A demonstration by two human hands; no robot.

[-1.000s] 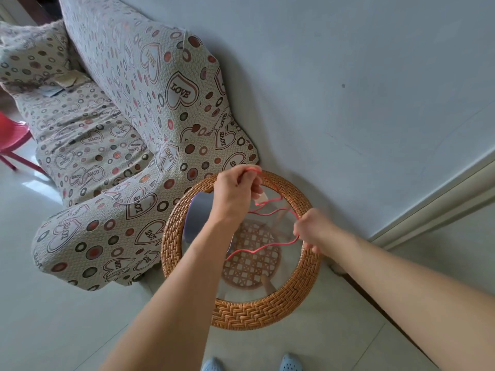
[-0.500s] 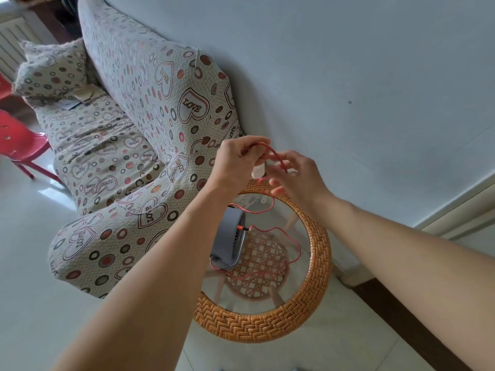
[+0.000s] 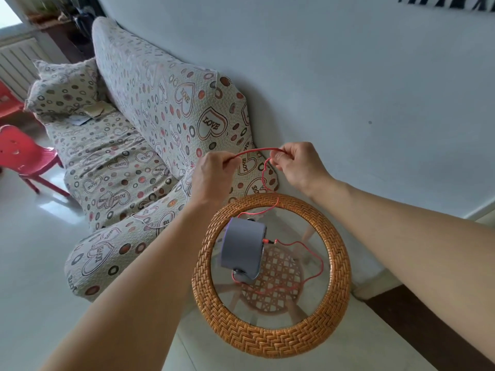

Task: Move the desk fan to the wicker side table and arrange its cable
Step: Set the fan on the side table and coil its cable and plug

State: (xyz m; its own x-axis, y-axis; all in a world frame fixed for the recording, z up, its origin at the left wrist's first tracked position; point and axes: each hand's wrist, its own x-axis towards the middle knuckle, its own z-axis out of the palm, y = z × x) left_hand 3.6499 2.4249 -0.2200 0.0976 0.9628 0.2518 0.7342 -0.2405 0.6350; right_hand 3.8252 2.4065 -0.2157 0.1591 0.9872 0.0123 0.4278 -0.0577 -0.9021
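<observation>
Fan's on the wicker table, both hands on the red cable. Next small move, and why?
Probably fold the span into a loop: bring the right hand toward the left hand. Both pinch the red cable stretched above the wicker table, while slack trails loosely across the glass behind the fan.

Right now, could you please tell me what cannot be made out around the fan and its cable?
- Grey desk fan, head view: its blade face points away.
- Thin red cable: its free end is hidden inside the left hand or the right hand.
- Round wicker side table: its feet lie blurred under the glass.
</observation>
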